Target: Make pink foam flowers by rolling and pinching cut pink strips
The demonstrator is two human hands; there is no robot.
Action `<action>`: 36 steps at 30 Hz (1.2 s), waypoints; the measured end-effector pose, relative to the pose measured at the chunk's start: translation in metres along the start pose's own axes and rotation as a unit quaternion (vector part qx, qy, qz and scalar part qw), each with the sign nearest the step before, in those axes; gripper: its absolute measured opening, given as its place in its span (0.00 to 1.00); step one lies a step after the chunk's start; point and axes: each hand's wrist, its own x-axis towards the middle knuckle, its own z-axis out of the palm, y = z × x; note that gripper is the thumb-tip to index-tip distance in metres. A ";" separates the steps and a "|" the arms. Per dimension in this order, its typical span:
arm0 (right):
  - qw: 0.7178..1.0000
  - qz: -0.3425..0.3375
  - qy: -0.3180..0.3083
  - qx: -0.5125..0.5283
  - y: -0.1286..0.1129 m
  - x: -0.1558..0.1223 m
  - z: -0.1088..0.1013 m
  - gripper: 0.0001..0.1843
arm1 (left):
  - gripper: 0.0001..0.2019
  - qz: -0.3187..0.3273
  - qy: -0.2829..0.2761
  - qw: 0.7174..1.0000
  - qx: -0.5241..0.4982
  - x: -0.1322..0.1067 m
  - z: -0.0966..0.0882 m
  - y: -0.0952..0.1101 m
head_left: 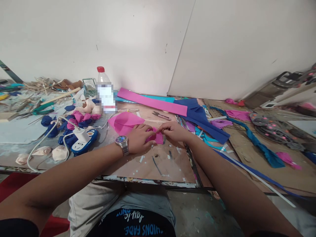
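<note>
A small piece of pink crepe paper (159,138) lies on the work board between my hands. My left hand (138,139), with a metal-banded watch at the wrist, grips its left side between thumb and fingers. From the right, my right hand (174,131) has its fingers curled, thumb and index pinched at the paper's upper edge. Part of the piece is hidden under the fingers. Just behind my left hand spreads a larger pink crepe sheet (122,122). Small thread snips (161,115) lie beyond my right hand.
A long pink strip (153,102) lies across blue sheets (192,113) at the back. Left stand a red-capped bottle (103,77) and a blue power strip (84,143) with a white cable, near rolled paper flowers (79,118). A teal strip (256,144) lies right.
</note>
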 end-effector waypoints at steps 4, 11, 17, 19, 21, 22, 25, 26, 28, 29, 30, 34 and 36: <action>1.000 -0.004 0.001 -0.013 0.002 0.001 0.001 0.19 | 0.20 0.006 0.007 1.000 -0.010 0.001 -0.002 -0.001; 0.998 -0.059 0.001 -0.036 0.003 0.001 0.003 0.18 | 0.22 0.029 0.016 0.999 -0.024 0.003 -0.003 -0.001; 0.997 -0.062 0.006 -0.036 0.003 0.000 0.003 0.20 | 0.23 0.034 0.002 0.999 -0.018 0.002 -0.003 0.003; 0.997 -0.066 0.009 -0.039 0.001 0.000 0.004 0.20 | 0.24 0.032 -0.001 0.999 -0.019 0.002 -0.003 0.002; 0.997 -0.067 0.009 -0.041 -0.001 -0.001 0.004 0.21 | 0.23 0.031 -0.001 0.999 -0.019 0.001 -0.003 0.002; 0.997 -0.068 0.010 -0.043 -0.001 -0.001 0.004 0.21 | 0.23 0.030 0.001 0.999 -0.019 0.001 -0.003 0.002; 0.996 -0.076 0.012 -0.043 -0.001 -0.001 0.004 0.21 | 0.24 0.033 0.007 0.999 -0.016 0.001 -0.002 0.002; 0.996 -0.078 0.013 -0.042 -0.001 -0.001 0.004 0.21 | 0.24 0.033 0.008 0.999 -0.014 0.001 -0.001 0.002; 0.996 -0.078 0.015 -0.040 0.000 -0.001 0.005 0.21 | 0.25 0.033 0.008 0.999 -0.014 0.001 -0.001 0.001; 0.996 -0.077 0.016 -0.038 0.000 -0.001 0.005 0.21 | 0.24 0.032 0.007 0.999 -0.015 0.001 0.000 0.001; 0.996 -0.076 0.017 -0.037 0.000 -0.001 0.005 0.21 | 0.24 0.032 0.006 0.999 -0.016 0.001 -0.001 0.000; 0.997 -0.072 0.016 -0.029 0.000 -0.001 0.004 0.21 | 0.22 0.030 0.001 0.999 -0.015 0.002 -0.002 -0.001; 0.997 -0.072 0.015 -0.025 0.000 -0.001 0.003 0.21 | 0.20 0.027 -0.001 1.000 -0.012 0.002 -0.002 -0.001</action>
